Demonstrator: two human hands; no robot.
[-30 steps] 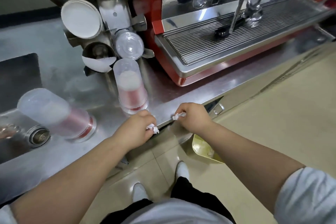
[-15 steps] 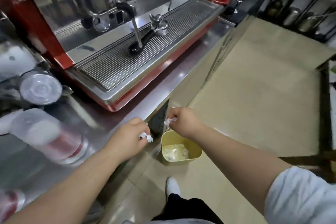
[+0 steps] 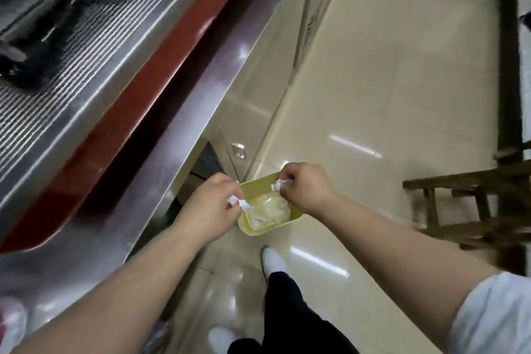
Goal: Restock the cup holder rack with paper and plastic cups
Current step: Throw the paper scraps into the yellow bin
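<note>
My left hand (image 3: 211,204) pinches a small white scrap of wrapper (image 3: 240,203) between its fingers. My right hand (image 3: 304,188) pinches another white scrap (image 3: 278,184). Both hands hover over a yellow waste bin (image 3: 251,228) on the floor, which holds clear crumpled plastic. The left scrap hangs over the bin's left rim, the right one over its far rim. The cup holder rack is out of view. A blurred sleeve of cups (image 3: 11,322) shows at the bottom left corner on the counter.
A steel counter (image 3: 161,138) runs diagonally along the left with a red espresso machine and its drip grate (image 3: 57,66) on it. Wooden furniture (image 3: 474,207) stands at the right. My white shoes (image 3: 273,261) are on the beige tiled floor.
The view has swung right and down, away from the cup rack and the cup sleeves. Both hands have carried their white scraps from the counter edge to over the yellow bin.
</note>
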